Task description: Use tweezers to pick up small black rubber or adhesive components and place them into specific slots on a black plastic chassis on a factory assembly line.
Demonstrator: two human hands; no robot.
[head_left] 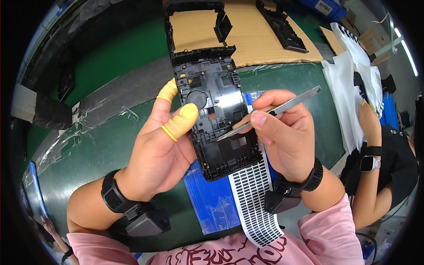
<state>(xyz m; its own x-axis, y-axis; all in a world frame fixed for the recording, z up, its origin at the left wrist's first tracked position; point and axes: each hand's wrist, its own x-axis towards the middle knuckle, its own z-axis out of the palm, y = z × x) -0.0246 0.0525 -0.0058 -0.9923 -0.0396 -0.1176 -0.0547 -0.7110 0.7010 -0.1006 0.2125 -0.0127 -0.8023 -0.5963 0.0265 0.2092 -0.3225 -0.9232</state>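
Note:
My left hand (pixel 161 141), with yellow finger cots on the thumb and a finger, grips a black plastic housing (pixel 216 95) by its left edge. The housing is tilted toward me and shows ribs, small brass-coloured inserts, a round recess and several cutouts. In my right hand (pixel 282 137) is a pair of metal tweezers (pixel 291 103), pinched between thumb and fingers. Its tips touch or hover just over the lower middle of the housing; whether they hold anything is too small to tell. Below the housing hangs a white sheet of small black stickers (pixel 254 203), lying over a blue board (pixel 207 198).
Black plastic frames (pixel 282 26) lie on a cardboard sheet (pixel 247 44) at the far side of the green table (pixel 88 150). On the right, a co-worker's hand (pixel 369 119) is beside white plastic bags (pixel 349 97). A blue bin (pixel 324 8) stands at the back right.

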